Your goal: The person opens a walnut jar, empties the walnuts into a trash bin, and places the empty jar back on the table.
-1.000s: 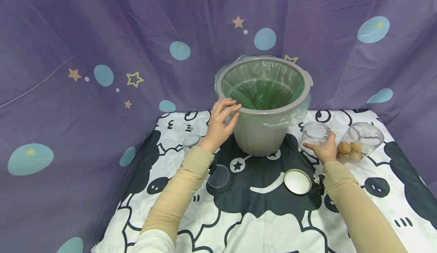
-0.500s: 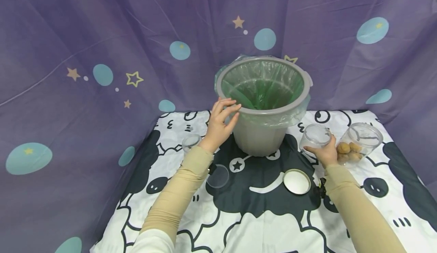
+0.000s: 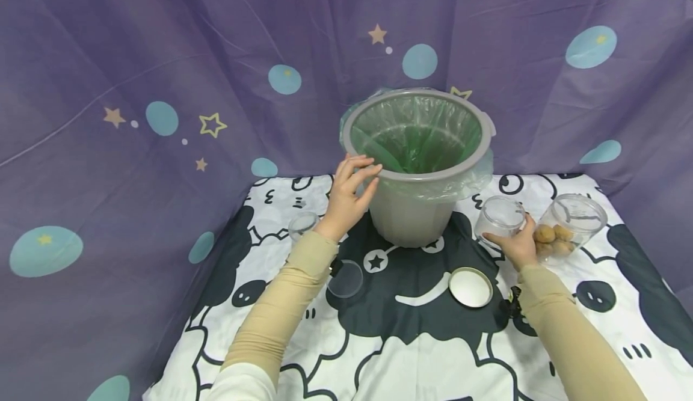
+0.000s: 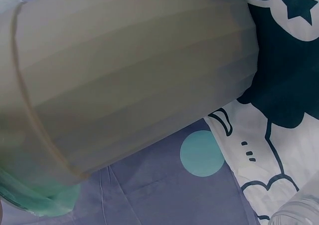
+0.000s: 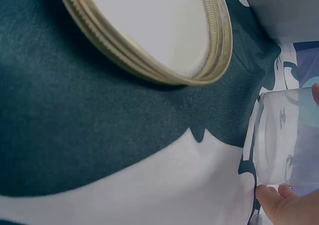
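My left hand rests its fingertips at the near left rim of a grey bin, fingers loosely bent. A translucent green bag lines the bin and hangs over its rim. To the bin's right, my right hand grips a clear jar with thumb and fingers on either side. That jar stands upright and looks empty; in the right wrist view the jar has its base at or close to the cloth. Immediately right of the hand, a larger clear jar leans tilted with several round brown walnut-like pieces inside.
A gold-rimmed lid lies white side up in front of the right-hand jar. Left of the bin are a clear round lid and another clear jar, partly behind the left arm. A purple curtain closes the back and sides.
The right hand and its jar shifted very slightly left and down, then stayed put. The left hand keeps its place on the bin's rim.
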Demonstrator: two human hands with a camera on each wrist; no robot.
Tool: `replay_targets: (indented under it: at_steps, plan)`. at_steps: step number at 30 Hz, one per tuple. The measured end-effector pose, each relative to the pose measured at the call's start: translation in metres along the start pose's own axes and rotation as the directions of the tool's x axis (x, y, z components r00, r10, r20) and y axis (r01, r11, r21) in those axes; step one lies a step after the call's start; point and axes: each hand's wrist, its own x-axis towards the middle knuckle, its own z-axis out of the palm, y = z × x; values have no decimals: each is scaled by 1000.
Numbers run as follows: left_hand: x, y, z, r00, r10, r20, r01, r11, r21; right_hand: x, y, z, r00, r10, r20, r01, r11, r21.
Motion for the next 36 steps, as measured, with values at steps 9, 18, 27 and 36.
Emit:
replay_targets:
  at_steps: [9,18,27,36]
  plan:
    - [0,0,-1,1000,-5,-14,6,1000,8,-7,-3,-6,995,34,94,-33,999,-9]
    - [1,-2,-1,1000,11,-25,-11,1000,6,-19,-3,-12,974,110,196,-100,993,-58]
    - [0,0,0,1000,-8,-4,8,1000,-11,-37,-1,-21,935,147,321,-156,988,3]
    - [-1,-1,1,1000,-5,-17,5,1000,-23,-54,17,-38,937,88,338,-155,972,177]
